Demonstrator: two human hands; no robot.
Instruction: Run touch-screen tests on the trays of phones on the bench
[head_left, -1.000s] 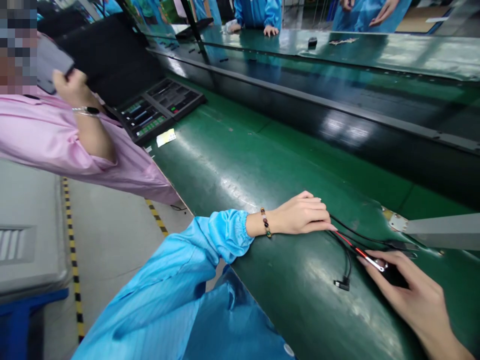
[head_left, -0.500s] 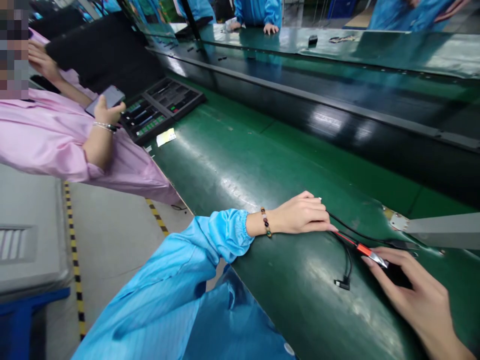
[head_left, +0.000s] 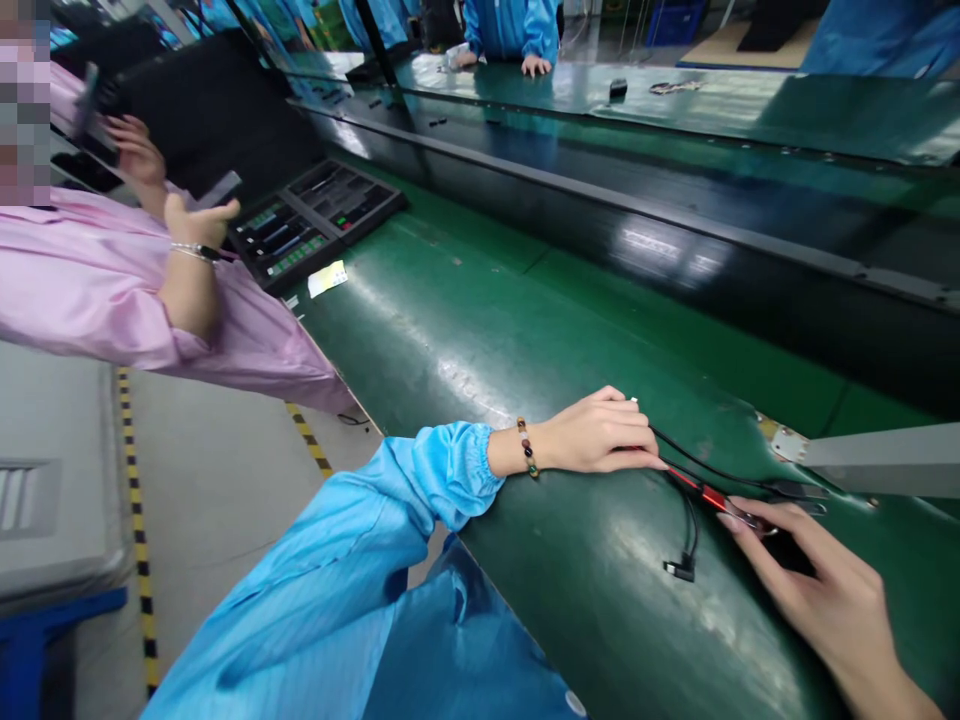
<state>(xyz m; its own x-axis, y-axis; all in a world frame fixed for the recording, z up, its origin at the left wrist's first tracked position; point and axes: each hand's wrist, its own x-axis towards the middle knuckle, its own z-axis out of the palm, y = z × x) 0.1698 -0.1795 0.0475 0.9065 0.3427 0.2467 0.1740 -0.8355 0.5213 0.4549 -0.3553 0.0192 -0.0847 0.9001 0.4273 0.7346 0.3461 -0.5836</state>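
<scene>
Over the green bench top, my left hand (head_left: 611, 437) is closed around a red cable (head_left: 681, 474) and what looks like part of the black cables. A small white tip pokes out above its fingers. Between the thumb and index finger of my right hand (head_left: 821, 585) sits the red plug (head_left: 714, 497) of that cable, its shiny metal end partly covered by the fingers. Below the red cable, a black cable (head_left: 691, 520) hangs down to an angled black connector (head_left: 679, 569) lying on the bench. Another black line runs right, behind the right fingers.
A grey metal arm (head_left: 885, 462) is fixed to the bench at right. A long black channel (head_left: 600, 215) runs along the far side. At left, a person in pink (head_left: 150, 290) holds a phone beside a black case (head_left: 322, 215) with compartments. A paper label (head_left: 328, 278) lies near it.
The red plug has turned slightly in my right fingers, and its metal end is more covered. My left hand keeps its grip. The person in pink has shifted the hands and tilted the phone.
</scene>
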